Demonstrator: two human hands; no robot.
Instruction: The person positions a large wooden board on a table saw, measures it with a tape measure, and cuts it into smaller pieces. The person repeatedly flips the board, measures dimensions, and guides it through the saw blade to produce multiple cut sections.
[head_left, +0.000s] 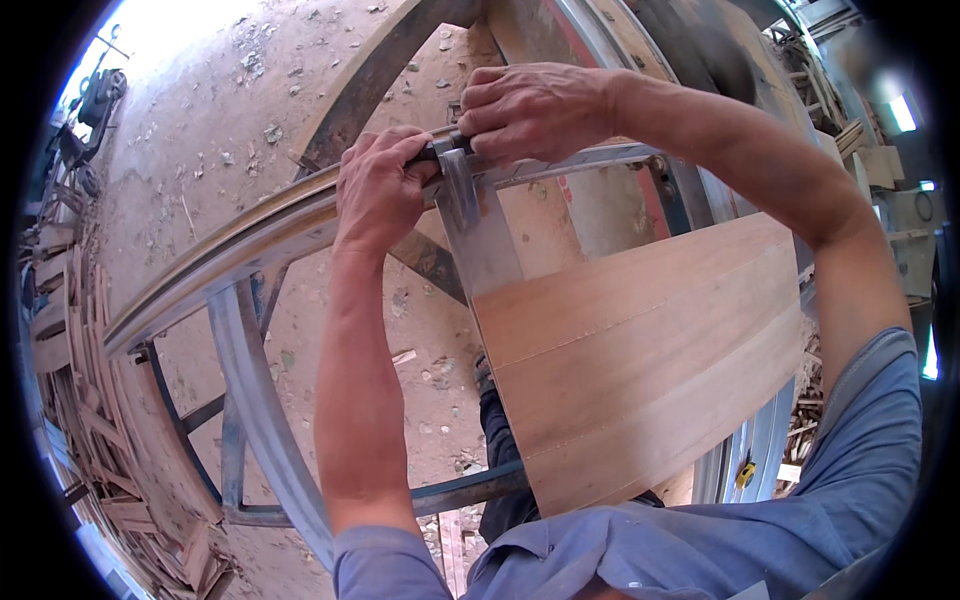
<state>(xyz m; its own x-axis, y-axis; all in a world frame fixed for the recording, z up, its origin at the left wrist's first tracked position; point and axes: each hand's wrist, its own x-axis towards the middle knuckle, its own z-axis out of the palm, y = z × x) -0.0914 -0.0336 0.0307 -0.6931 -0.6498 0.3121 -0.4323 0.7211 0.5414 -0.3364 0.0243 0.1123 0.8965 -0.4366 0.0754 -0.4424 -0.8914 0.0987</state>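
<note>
Both hands meet at a dark metal fitting (455, 143) on the far rail of a metal frame. My left hand (383, 190) is closed at the fitting's left side, thumb and fingers pressed against it. From the right, my right hand (540, 112) curls its fingers round the fitting's dark end. Below the fitting, a shiny metal bracket (460, 190) sits over a flat grey bar (490, 240) that runs toward me. Part of the fitting is hidden by my fingers. A pale wooden panel (640, 360) made of joined boards lies nearer me, touching neither hand.
The long curved-looking rail (230, 240) extends left, with a grey metal crosspiece (265, 400) toward me. A yellow tape measure (745, 474) rests on metal rails at the lower right. Wood scraps (100, 420) are piled along the left; chips litter the dusty floor (230, 130).
</note>
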